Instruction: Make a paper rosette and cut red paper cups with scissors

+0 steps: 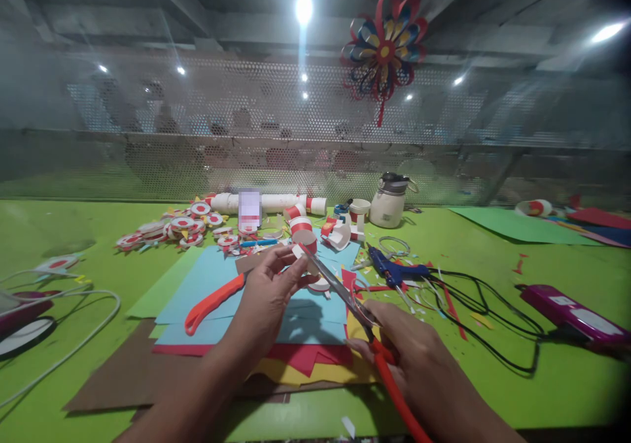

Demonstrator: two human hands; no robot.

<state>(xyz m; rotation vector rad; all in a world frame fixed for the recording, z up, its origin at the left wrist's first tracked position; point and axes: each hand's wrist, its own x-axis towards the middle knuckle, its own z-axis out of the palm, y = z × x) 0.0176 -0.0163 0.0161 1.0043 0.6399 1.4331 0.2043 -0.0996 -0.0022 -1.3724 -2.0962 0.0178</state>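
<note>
Red-handled scissors (361, 316) slant over light-blue paper (200, 279), long axis running lower right to upper left, blades pointing forward. Right hand (419, 344) fingers grip the handles; left hand (271, 282) fingers pinch a white piece (298, 251) at the tips.

Now the left hand (279, 280) hides one end of the orange handle (211, 306) and part of the small white piece (298, 251) in its fingers! Down here the red scissors handle (397, 394) runs off the bottom edge, both forearms (192, 390) too. A pixelated patch (250, 209) masks something before the white tube (288, 204). Behind the mesh (197, 108), only blurred shapes, and the purple box (572, 306) fades into darkness rightward!
</note>
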